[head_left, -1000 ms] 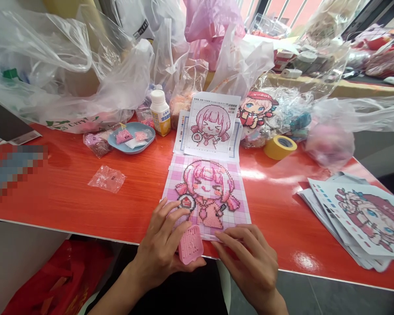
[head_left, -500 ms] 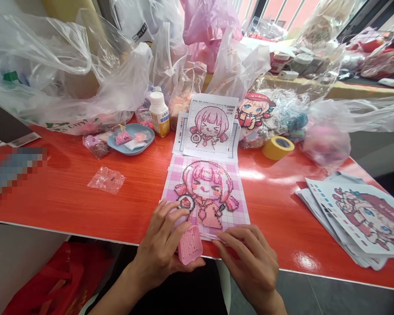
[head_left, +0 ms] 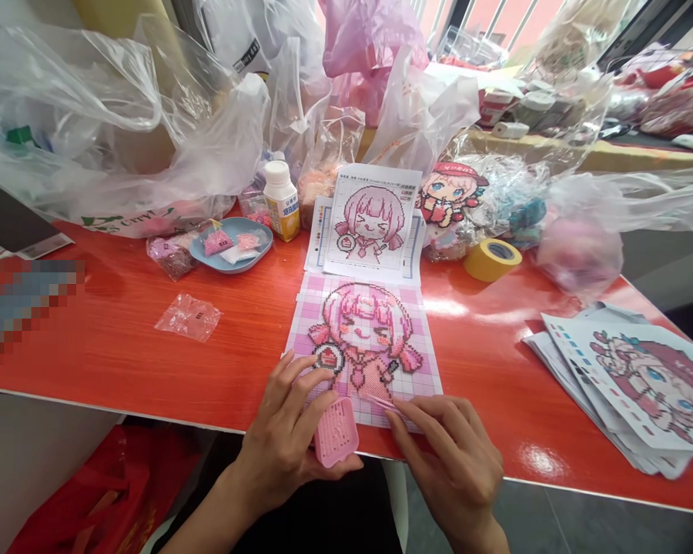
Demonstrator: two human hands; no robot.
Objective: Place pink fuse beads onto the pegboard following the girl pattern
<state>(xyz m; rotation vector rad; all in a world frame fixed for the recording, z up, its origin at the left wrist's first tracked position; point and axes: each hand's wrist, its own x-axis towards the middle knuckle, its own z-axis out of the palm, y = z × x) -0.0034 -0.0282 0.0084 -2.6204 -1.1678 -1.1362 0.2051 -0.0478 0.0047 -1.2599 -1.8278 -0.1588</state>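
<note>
Head view — left fingers clasp a ridged pink tray, right fingers pinch pink tweezers.

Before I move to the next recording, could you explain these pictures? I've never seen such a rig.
No machine here: these are a person's two bare hands, seen from one camera worn on the head, looking forward and down. The left hand holds a small pink ribbed plastic tray; the right hand pinches a slim pale-pink tool, pointing at the lower part of a pink bead picture. Farther back on the glossy red table are a white paper chart, a blue dish holding small bags, and a yellow tape roll.
</note>
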